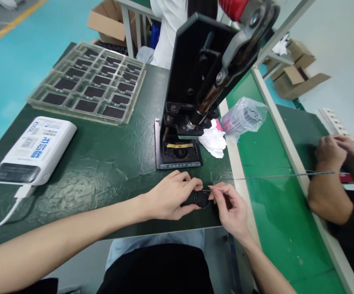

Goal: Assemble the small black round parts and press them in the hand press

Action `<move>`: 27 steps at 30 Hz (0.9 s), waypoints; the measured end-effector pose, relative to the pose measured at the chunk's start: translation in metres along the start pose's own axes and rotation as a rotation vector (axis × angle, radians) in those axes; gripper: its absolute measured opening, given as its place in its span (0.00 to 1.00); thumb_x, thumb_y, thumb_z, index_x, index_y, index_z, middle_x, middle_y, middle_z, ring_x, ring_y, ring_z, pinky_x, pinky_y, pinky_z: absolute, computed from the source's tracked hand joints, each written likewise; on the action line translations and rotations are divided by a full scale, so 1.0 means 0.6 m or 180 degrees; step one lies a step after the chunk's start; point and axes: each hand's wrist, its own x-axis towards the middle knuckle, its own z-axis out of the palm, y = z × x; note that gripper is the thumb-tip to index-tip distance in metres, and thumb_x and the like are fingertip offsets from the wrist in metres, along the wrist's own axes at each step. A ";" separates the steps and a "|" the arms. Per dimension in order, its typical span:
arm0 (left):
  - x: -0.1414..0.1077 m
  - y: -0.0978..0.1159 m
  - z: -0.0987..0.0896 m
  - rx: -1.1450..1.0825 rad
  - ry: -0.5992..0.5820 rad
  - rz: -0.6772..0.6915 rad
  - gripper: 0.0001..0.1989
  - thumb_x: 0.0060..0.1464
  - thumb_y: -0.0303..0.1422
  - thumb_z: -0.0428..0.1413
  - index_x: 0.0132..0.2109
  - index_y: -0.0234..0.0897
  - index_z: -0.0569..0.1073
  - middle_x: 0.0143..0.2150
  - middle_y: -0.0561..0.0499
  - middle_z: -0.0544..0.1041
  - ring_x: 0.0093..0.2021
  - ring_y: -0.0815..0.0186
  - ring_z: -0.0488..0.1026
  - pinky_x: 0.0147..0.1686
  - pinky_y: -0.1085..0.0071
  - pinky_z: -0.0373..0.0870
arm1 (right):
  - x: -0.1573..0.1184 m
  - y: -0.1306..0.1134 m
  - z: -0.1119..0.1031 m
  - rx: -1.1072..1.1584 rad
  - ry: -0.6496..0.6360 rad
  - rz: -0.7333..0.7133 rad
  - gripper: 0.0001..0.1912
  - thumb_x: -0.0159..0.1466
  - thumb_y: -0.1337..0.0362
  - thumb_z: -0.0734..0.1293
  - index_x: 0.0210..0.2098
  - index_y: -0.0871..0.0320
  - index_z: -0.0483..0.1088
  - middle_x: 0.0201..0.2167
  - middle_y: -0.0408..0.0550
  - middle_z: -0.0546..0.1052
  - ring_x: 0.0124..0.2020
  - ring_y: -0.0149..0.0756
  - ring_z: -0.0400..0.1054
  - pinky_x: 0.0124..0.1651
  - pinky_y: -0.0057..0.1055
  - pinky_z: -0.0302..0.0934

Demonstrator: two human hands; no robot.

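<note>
My left hand [171, 198] grips a black round disc-shaped part [202, 199] at the front edge of the dark green mat [103, 163]. My right hand [230, 209] pinches a thin pin-like tool [216, 190], whose tip meets the top of the black part. The two hands nearly touch around it. Behind them stands a black hand-lever press [200, 77], with a metal fixture base [180, 154] on the mat. The underside of the black part is hidden by my fingers.
A clear plastic tray [86, 83] holds several dark rectangular pieces. A white power bank [34, 151] with a cable lies at left. Crumpled tissue [213, 139] and a plastic bag [243, 117] sit beside the press. A co-worker's hands [330, 152] rest at right.
</note>
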 end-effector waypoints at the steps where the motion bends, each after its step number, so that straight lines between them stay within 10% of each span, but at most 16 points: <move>1: 0.000 0.000 0.000 0.0007 0.0007 0.0008 0.23 0.61 0.38 0.64 0.56 0.37 0.64 0.52 0.45 0.78 0.50 0.56 0.73 0.48 0.61 0.66 | 0.000 0.001 0.000 0.0004 -0.0013 0.0022 0.11 0.73 0.58 0.65 0.35 0.56 0.72 0.26 0.44 0.74 0.27 0.32 0.71 0.30 0.27 0.67; 27: 0.000 0.004 0.002 0.0020 0.0022 -0.0025 0.24 0.60 0.37 0.65 0.55 0.36 0.63 0.50 0.47 0.79 0.49 0.56 0.73 0.48 0.62 0.64 | -0.013 0.014 0.005 -0.0514 -0.0292 -0.0618 0.08 0.72 0.75 0.61 0.40 0.57 0.69 0.32 0.45 0.71 0.33 0.32 0.68 0.36 0.28 0.64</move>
